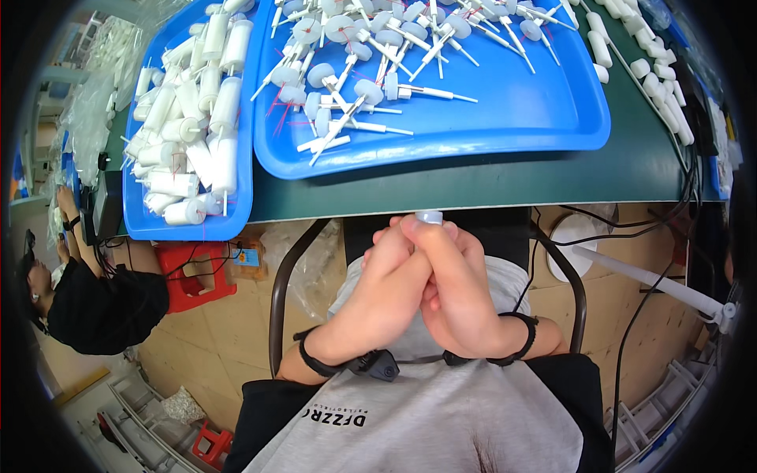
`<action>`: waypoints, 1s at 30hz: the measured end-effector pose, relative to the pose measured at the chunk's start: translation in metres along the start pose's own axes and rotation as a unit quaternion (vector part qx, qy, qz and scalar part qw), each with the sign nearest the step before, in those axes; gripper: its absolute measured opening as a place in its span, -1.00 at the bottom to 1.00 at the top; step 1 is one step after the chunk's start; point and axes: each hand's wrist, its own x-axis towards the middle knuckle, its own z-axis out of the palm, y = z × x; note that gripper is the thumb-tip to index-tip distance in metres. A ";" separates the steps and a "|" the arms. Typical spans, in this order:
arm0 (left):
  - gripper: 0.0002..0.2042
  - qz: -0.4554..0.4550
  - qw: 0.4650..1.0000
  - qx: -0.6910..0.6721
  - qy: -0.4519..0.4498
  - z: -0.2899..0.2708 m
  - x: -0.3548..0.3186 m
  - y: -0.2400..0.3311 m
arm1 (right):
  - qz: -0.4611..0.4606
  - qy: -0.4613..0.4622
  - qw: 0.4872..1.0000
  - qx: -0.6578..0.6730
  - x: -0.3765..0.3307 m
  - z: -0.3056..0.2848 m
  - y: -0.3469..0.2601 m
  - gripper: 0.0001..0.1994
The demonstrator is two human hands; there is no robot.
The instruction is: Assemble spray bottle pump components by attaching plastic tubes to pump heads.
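Note:
My left hand (388,256) and my right hand (453,256) are clasped together in front of my body, just off the near table edge. Their fingers are closed round a white plastic part, and only its round whitish end (428,216) sticks out at the top, by my right thumb. The fingers and palms hide the rest of it. Beyond the hands, a wide blue tray (512,118) holds many white stemmed parts (371,91) with round translucent discs and thin red wires.
A narrower blue tray (246,150) at the left holds piled white cylinders (225,106). More white cylinders (662,79) lie at the far right of the green table (473,185). Black cables (631,236) hang at the right. Another person (102,299) sits at the left near a red stool (189,276).

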 end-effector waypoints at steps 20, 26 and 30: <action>-0.69 0.107 0.988 -0.046 -0.101 -0.012 -0.042 0.004 | -0.429 -0.270 0.738 -0.446 -0.030 -0.029 -0.042 -0.32; -0.61 0.114 0.983 -0.059 -0.135 -0.012 -0.050 0.007 | -0.514 -0.274 0.688 -0.433 -0.023 -0.023 -0.041 -0.35; -0.57 0.099 0.981 -0.049 -0.157 -0.013 -0.048 0.007 | -0.459 -0.306 0.732 -0.399 -0.019 -0.027 -0.037 -0.30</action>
